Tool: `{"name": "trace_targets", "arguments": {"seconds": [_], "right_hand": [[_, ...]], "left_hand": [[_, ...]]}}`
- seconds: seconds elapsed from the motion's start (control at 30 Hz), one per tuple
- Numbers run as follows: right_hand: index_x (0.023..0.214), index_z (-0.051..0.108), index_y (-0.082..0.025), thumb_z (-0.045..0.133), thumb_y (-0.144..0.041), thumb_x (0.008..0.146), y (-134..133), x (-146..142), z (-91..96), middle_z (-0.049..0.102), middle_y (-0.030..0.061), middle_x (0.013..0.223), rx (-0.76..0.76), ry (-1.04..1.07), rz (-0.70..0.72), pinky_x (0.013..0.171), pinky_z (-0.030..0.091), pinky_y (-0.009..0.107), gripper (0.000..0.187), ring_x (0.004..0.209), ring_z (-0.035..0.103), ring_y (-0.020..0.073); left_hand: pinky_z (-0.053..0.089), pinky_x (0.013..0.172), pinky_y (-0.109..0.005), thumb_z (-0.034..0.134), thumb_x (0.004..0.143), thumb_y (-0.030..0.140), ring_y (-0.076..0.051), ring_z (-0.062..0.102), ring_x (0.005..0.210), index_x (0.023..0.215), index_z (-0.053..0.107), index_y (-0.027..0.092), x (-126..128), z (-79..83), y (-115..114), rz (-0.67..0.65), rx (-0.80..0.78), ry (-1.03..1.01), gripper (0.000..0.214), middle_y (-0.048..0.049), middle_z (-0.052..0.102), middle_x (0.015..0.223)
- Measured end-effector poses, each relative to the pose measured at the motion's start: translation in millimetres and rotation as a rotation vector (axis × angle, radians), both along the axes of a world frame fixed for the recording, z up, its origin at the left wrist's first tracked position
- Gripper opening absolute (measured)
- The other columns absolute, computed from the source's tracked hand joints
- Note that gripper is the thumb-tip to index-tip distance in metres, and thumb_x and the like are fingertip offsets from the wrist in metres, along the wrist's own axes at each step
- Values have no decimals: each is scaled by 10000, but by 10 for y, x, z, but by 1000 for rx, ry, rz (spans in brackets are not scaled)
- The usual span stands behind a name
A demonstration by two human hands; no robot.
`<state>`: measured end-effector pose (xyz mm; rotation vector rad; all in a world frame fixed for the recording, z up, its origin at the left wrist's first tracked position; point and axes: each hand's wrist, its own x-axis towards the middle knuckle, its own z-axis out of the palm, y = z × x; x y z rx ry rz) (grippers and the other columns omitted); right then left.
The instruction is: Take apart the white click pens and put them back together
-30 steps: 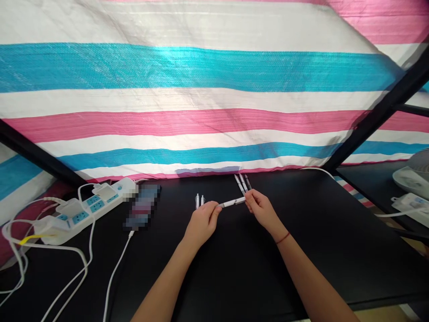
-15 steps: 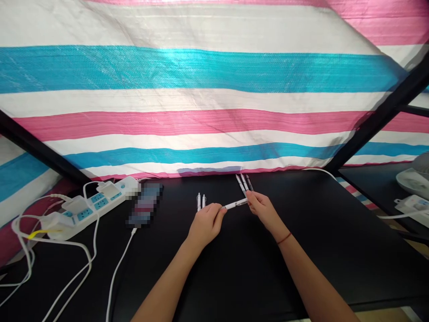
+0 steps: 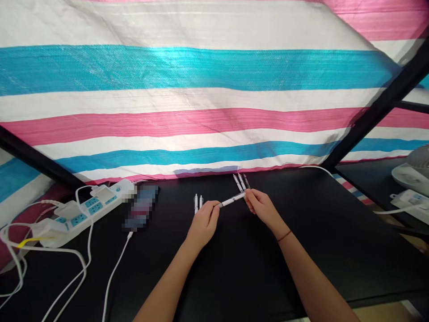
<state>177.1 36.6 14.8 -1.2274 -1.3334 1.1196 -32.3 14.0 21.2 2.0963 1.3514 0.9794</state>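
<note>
My left hand (image 3: 203,222) and my right hand (image 3: 261,206) both pinch the ends of one white pen (image 3: 232,200), held level just above the black table (image 3: 335,241). The left fingers close on its near end, the right fingers on its far end. Three more pens (image 3: 241,181) lie side by side on the table just behind my right hand. Two small white pen caps (image 3: 198,201) lie close to my left hand's fingertips.
A white power strip (image 3: 82,210) with plugs and white cables (image 3: 114,268) sits at the left. A blurred phone (image 3: 140,208) lies beside it. A striped tarp (image 3: 201,89) hangs behind the table. At the right edge are a white device and another power strip (image 3: 410,199).
Both hands stay pinched on the pen in almost the same spot; the pen has tilted slightly. The view has shifted a little.
</note>
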Motion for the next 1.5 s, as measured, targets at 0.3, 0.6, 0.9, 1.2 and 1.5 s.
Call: {"name": "trace_targets", "arguments": {"seconds": [0.3,0.6,0.9,1.2,1.5], "right_hand": [[654,497,-184,491,-536,855,-2,5,-10,441,-35,538,-43,41,-33,389,296,206,405,440,401,86],[720,508,-194,515,-475,861,10,11,-32,484,-30,618,-20,87,23,409,326,203,315,482,437,92],[637,448,-196,477,-492,877,5,22,-38,432,-43,555,13,-29,-23,411,299,209,382,456,390,85],[605,472,-193,486,-560,843,12,15,-37,434,-35,522,-40,-38,-79,395,309,218,437,439,405,95],[732,530,-204,518,-542,830,24,16,-43,516,-27,591,2,47,-50,393,328,216,352,453,438,99]], "left_hand": [[438,754,-267,378,937,245,-159,582,820,1009,577,197,-31,1,11,-12,25,-13,217,-27,618,895],[434,785,-273,373,945,264,-159,578,858,1038,567,206,-33,-2,16,-31,13,-10,222,-32,613,935],[443,780,-282,369,943,268,-167,583,846,1038,571,206,-22,-6,14,-42,36,-11,232,-39,615,921],[449,781,-288,364,948,281,-166,584,842,1045,575,205,-20,-4,9,-41,27,-5,244,-40,615,907],[454,795,-287,372,946,266,-168,590,864,1063,577,202,-25,-15,19,-30,48,3,244,-45,623,935]]}}
